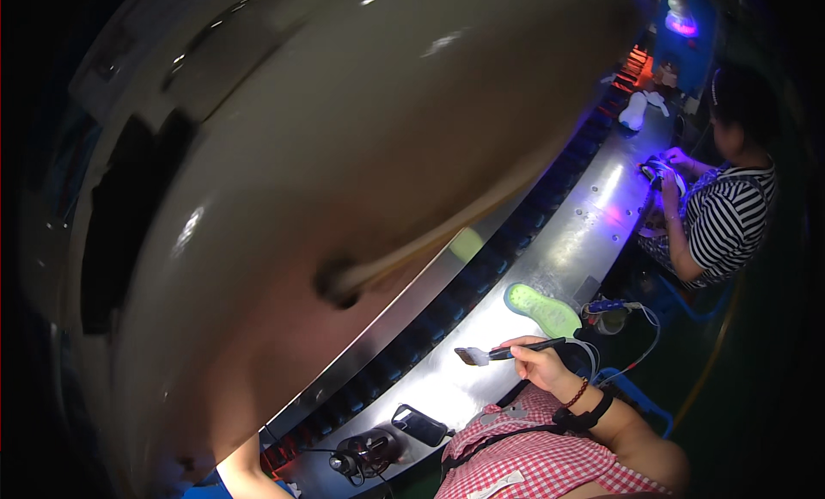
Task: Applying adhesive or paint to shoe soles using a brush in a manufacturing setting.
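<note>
My right hand (537, 361) grips the dark handle of a small brush (498, 354); its flat bristle head points left over the shiny metal bench (593, 215). A beaded bracelet and a black watch sit on that wrist. A big pale, blurred rounded object (344, 155) hangs very close to the camera and fills the left and middle of the picture. My left forearm (249, 473) rises from the lower edge toward that object, and the hand itself is hidden behind it. A green shoe sole (543, 310) lies on the bench just beyond the brush.
A dark conveyor belt (481, 275) runs along the bench's far side. A phone (421, 424) and a small black fan (369, 452) lie near me. A co-worker in a striped top (726, 220) handles a shoe (662, 172) further along, past a white shoe (636, 112).
</note>
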Demonstrator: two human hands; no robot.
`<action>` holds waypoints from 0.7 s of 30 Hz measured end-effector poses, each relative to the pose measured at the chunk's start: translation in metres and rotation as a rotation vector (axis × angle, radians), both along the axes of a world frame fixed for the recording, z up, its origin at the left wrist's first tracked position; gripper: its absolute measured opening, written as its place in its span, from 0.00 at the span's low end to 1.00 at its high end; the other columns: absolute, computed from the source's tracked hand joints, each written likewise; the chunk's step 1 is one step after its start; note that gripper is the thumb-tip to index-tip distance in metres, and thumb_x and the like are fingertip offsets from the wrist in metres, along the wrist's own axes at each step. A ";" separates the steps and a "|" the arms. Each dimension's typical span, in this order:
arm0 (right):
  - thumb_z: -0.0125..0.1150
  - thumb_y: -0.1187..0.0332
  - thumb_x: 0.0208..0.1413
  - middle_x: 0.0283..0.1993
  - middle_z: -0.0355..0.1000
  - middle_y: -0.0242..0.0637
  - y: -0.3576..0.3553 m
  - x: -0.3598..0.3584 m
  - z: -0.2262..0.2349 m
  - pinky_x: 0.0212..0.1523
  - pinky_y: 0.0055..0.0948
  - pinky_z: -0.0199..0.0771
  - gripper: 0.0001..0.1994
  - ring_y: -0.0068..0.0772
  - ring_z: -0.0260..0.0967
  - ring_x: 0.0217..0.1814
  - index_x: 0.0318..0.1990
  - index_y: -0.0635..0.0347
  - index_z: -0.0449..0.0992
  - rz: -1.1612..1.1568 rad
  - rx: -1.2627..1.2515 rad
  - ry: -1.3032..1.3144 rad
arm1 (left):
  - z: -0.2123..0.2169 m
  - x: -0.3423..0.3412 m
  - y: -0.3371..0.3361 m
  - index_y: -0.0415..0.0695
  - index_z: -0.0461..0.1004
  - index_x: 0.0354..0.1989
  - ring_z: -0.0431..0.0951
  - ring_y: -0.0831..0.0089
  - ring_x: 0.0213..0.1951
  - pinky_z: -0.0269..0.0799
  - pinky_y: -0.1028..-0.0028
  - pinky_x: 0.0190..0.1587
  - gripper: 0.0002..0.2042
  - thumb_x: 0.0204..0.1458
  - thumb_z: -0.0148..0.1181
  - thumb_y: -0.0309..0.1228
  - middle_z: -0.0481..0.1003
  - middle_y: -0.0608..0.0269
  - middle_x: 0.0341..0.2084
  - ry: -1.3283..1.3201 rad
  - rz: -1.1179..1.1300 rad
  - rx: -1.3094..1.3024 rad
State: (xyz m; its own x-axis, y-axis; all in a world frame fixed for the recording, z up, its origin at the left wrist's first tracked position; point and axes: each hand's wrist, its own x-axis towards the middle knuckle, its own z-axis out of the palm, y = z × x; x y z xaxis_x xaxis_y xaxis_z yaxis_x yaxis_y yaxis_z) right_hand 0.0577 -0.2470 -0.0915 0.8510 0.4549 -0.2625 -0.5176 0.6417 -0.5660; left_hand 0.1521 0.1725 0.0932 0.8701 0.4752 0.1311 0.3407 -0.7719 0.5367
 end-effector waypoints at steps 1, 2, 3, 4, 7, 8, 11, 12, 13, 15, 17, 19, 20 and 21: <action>0.53 0.73 0.53 0.39 0.72 0.43 -0.002 0.001 -0.004 0.17 0.15 0.63 0.10 0.20 0.63 0.17 0.41 0.68 0.72 -0.002 0.012 0.002 | -0.001 0.005 -0.004 0.35 0.65 0.49 0.64 0.59 0.54 0.57 0.66 0.56 0.27 0.49 0.53 0.46 0.68 0.47 0.46 0.026 -0.009 0.051; 0.53 0.73 0.53 0.39 0.72 0.43 -0.005 0.000 -0.008 0.17 0.15 0.63 0.10 0.20 0.63 0.17 0.41 0.68 0.72 -0.017 0.011 0.005 | -0.002 0.010 -0.009 0.35 0.66 0.48 0.64 0.59 0.54 0.57 0.66 0.55 0.26 0.49 0.53 0.45 0.68 0.47 0.46 0.051 -0.017 0.101; 0.53 0.73 0.53 0.38 0.72 0.43 -0.006 -0.001 -0.011 0.17 0.15 0.63 0.10 0.20 0.63 0.17 0.41 0.68 0.72 -0.011 0.001 0.023 | -0.001 0.015 -0.012 0.35 0.66 0.48 0.65 0.59 0.53 0.57 0.66 0.55 0.26 0.48 0.53 0.45 0.69 0.47 0.45 0.074 -0.028 0.150; 0.53 0.73 0.53 0.38 0.72 0.43 -0.007 -0.003 -0.013 0.17 0.15 0.63 0.10 0.20 0.63 0.17 0.41 0.68 0.72 -0.003 -0.009 0.040 | 0.000 0.018 -0.015 0.34 0.67 0.48 0.65 0.59 0.53 0.58 0.67 0.55 0.26 0.48 0.54 0.45 0.69 0.47 0.45 0.096 -0.037 0.199; 0.53 0.73 0.53 0.33 0.72 0.39 -0.013 -0.007 -0.017 0.18 0.14 0.62 0.11 0.19 0.63 0.18 0.42 0.68 0.72 -0.072 0.003 0.028 | 0.006 0.033 -0.043 0.34 0.68 0.46 0.67 0.60 0.52 0.59 0.67 0.54 0.25 0.48 0.54 0.45 0.71 0.47 0.43 0.149 -0.090 0.344; 0.54 0.72 0.53 0.28 0.72 0.36 -0.014 -0.009 -0.016 0.18 0.13 0.60 0.11 0.17 0.63 0.18 0.43 0.68 0.72 -0.101 -0.002 0.021 | 0.009 0.033 -0.055 0.34 0.68 0.46 0.67 0.60 0.52 0.59 0.67 0.54 0.25 0.48 0.54 0.45 0.71 0.47 0.43 0.144 -0.116 0.340; 0.54 0.72 0.53 0.36 0.72 0.38 -0.024 -0.009 -0.011 0.26 0.16 0.65 0.12 0.19 0.66 0.27 0.44 0.68 0.72 -0.118 0.004 -0.031 | 0.033 0.008 -0.107 0.34 0.73 0.28 0.74 0.61 0.26 0.68 0.67 0.33 0.14 0.44 0.59 0.36 0.74 0.49 0.23 -0.058 -0.291 0.487; 0.54 0.73 0.53 0.39 0.72 0.39 -0.018 -0.008 -0.007 0.29 0.17 0.66 0.12 0.20 0.67 0.30 0.44 0.68 0.72 -0.083 0.010 -0.081 | 0.055 -0.016 -0.109 0.35 0.72 0.28 0.74 0.62 0.26 0.67 0.68 0.31 0.13 0.44 0.60 0.34 0.73 0.49 0.22 0.076 -0.223 0.437; 0.55 0.74 0.52 0.42 0.71 0.41 -0.015 -0.007 0.002 0.35 0.18 0.67 0.12 0.23 0.67 0.36 0.44 0.69 0.71 -0.046 0.006 -0.105 | 0.070 -0.040 -0.111 0.35 0.72 0.28 0.74 0.62 0.25 0.67 0.68 0.29 0.11 0.43 0.60 0.32 0.73 0.48 0.22 0.209 -0.154 0.382; 0.55 0.77 0.51 0.43 0.71 0.44 -0.011 -0.002 0.013 0.37 0.20 0.68 0.13 0.25 0.68 0.37 0.45 0.70 0.71 -0.084 -0.018 -0.146 | 0.053 -0.081 -0.109 0.34 0.70 0.26 0.73 0.62 0.25 0.66 0.68 0.29 0.10 0.42 0.61 0.29 0.72 0.48 0.22 0.018 -0.321 0.464; 0.56 0.81 0.48 0.44 0.71 0.48 -0.010 0.002 0.014 0.40 0.22 0.69 0.13 0.27 0.69 0.39 0.43 0.70 0.71 -0.116 -0.001 -0.181 | 0.037 -0.119 -0.093 0.39 0.69 0.29 0.71 0.64 0.37 0.63 0.70 0.41 0.08 0.43 0.58 0.29 0.72 0.54 0.30 -0.180 -0.243 0.206; 0.56 0.81 0.47 0.43 0.71 0.48 -0.007 0.007 0.014 0.40 0.22 0.69 0.12 0.27 0.69 0.39 0.42 0.69 0.72 -0.075 -0.006 -0.192 | 0.012 -0.169 -0.079 0.42 0.68 0.34 0.70 0.65 0.42 0.63 0.69 0.48 0.09 0.44 0.56 0.31 0.72 0.58 0.35 -0.624 -0.042 -0.337; 0.56 0.81 0.47 0.43 0.71 0.49 -0.003 0.009 0.016 0.39 0.21 0.69 0.11 0.27 0.69 0.39 0.41 0.69 0.72 -0.044 -0.014 -0.199 | -0.006 -0.191 -0.078 0.43 0.68 0.36 0.71 0.65 0.42 0.63 0.68 0.48 0.12 0.44 0.55 0.33 0.72 0.58 0.37 -0.962 0.110 -0.754; 0.57 0.80 0.46 0.41 0.72 0.49 0.002 0.012 0.024 0.41 0.22 0.68 0.10 0.28 0.69 0.39 0.38 0.68 0.73 -0.034 -0.060 -0.173 | -0.015 -0.213 -0.077 0.42 0.67 0.40 0.71 0.64 0.42 0.65 0.66 0.47 0.15 0.44 0.55 0.33 0.71 0.57 0.38 -0.859 0.067 -0.910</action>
State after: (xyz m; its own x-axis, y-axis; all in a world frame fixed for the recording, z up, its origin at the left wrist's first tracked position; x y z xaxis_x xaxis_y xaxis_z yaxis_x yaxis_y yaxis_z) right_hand 0.0693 -0.2448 -0.0672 0.9004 0.4128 -0.1370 -0.3878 0.6194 -0.6826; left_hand -0.0611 0.0952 0.0777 0.6366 0.7312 0.2449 -0.3593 0.0003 0.9332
